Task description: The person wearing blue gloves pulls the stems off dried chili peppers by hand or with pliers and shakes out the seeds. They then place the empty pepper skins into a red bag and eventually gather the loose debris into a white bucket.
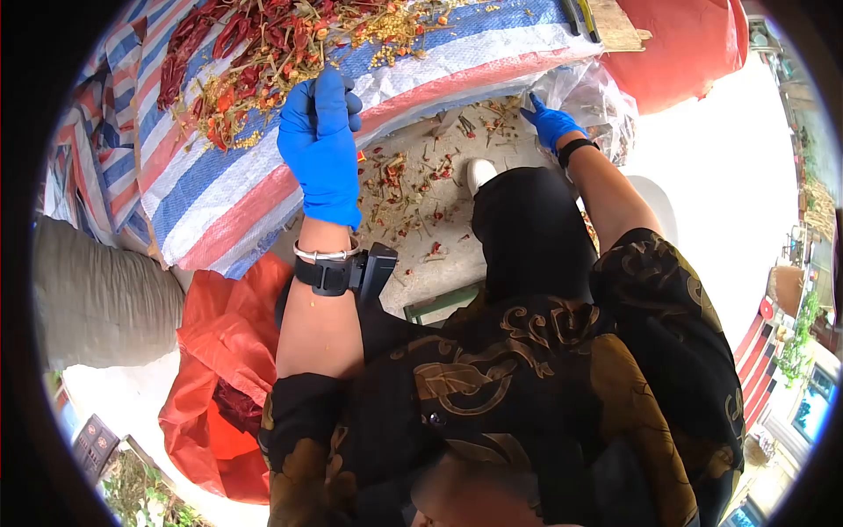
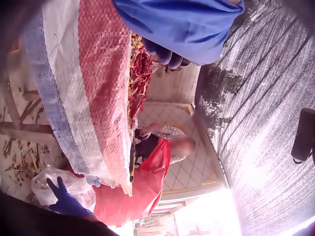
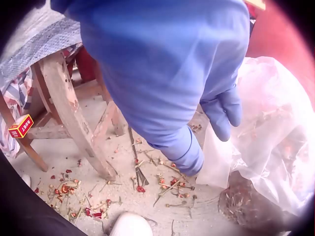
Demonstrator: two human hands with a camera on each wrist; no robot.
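Note:
Both hands wear blue gloves. In the head view my left hand (image 1: 320, 145) is over the near edge of the striped woven sheet (image 1: 228, 198), its fingers bent beside the heap of dried red chilies (image 1: 277, 44). I cannot tell whether anything is between those fingers. In the left wrist view the glove hides most of the heap. Out to the right, my right hand (image 1: 553, 123) reaches down by a clear plastic bag (image 1: 606, 97), thumb and fingers spread apart. In the right wrist view its fingertips are right at the rim of the bag (image 3: 268, 132), which has brownish contents low down.
Chili stems and bits lie scattered on the floor (image 1: 413, 189). Wooden legs (image 3: 74, 103) stand under the sheet, with a small red-yellow box (image 3: 21, 126) at a crossbar. Red bags (image 1: 680, 53) (image 1: 215, 378) stand on both sides. Another person (image 2: 170, 142) is across the heap.

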